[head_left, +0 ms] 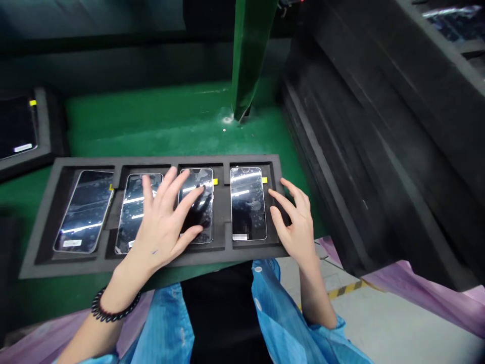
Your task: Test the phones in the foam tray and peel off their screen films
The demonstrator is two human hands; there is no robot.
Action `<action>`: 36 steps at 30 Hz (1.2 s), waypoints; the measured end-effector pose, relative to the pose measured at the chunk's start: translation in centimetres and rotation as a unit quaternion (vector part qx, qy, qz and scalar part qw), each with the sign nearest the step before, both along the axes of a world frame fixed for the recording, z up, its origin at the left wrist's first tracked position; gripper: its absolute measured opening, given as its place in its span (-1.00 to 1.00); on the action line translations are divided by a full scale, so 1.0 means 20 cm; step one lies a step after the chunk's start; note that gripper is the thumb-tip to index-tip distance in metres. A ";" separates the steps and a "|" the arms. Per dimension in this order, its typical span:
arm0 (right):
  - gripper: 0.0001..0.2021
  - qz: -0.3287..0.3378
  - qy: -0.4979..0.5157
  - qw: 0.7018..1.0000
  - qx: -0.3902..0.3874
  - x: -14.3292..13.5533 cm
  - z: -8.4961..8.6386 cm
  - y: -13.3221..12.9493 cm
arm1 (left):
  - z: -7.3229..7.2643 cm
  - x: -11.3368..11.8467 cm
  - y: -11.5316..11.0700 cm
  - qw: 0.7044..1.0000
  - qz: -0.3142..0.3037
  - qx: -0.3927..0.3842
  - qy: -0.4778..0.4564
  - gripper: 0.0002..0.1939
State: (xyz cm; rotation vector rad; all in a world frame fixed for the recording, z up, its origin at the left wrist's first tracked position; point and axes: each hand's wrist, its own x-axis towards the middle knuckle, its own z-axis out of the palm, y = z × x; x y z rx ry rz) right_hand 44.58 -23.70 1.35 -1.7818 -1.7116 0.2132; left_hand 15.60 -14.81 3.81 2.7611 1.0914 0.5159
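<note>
On the green-painted desk (151,139), near the person: one long dark-grey foam tray (147,161), four recessed compartments in a row, one glossy black rectangular phone screen lying in each.

Item one, leftmost screen (89,202): slanted, with a white label (71,243) near its lower end and a yellow tab (111,187) at its right edge. Item two, second screen (128,212): partly covered by the left hand. Item three, third screen (206,215): also partly covered. Item four, rightmost screen (248,205): fully visible, yellow tab at its upper right.

Left hand (162,217): palm down over items two and three, fingers spread and grasping nothing; contact with the glass cannot be told. Black coiled band (109,311) at the wrist.

Right hand (297,222): at the tray's right end, beside item four; fingers parted, loosely curved, clasping nothing.

Surroundings: green upright post (252,55) beyond the tray; stacked black foam trays (379,131) at right; second foam tray (44,121) at far left, bearing a dark screen (17,126).
</note>
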 end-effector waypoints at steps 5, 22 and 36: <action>-0.73 0.130 -0.035 0.991 -0.007 0.04 0.04 -0.02 | -0.03 -0.19 -0.09 0.999 -0.024 -0.020 -0.026 -0.42; -0.51 0.112 -0.084 0.986 -0.087 0.06 0.05 0.11 | -0.09 -0.16 -0.02 0.995 0.075 -0.056 0.026 -0.37; -0.66 0.075 -0.101 0.991 -0.042 -0.04 0.04 0.22 | -0.10 -0.01 0.04 0.992 0.093 -0.071 0.043 -0.50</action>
